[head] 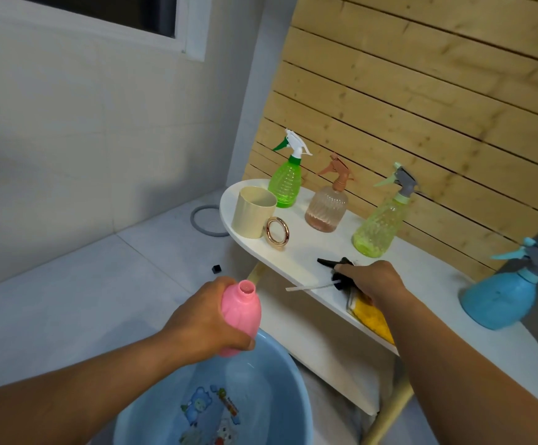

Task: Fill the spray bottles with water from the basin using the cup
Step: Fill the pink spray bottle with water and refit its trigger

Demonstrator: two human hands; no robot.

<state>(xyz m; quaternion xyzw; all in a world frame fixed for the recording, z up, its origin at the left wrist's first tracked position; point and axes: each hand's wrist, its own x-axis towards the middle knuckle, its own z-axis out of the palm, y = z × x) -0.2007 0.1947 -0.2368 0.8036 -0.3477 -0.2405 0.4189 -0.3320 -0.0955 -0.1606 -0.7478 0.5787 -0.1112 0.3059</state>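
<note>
The left hand (206, 319) grips an uncapped pink spray bottle (240, 313) above the blue basin (280, 380), whose cartoon stickers carry no legible writing. The right hand (370, 279) rests on the black trigger sprayer head (338, 271) on the white table (306, 252); its grip cannot be told. The cream cup (253, 211) stands near the table's left end.

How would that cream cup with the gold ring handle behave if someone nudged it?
The cream cup stands upright on the white table and looks wide for its height, so it probably slides rather than tips. It looks empty and thin-walled, so likely light. Its ring handle juts sideways, so a push there might spin it.
</note>
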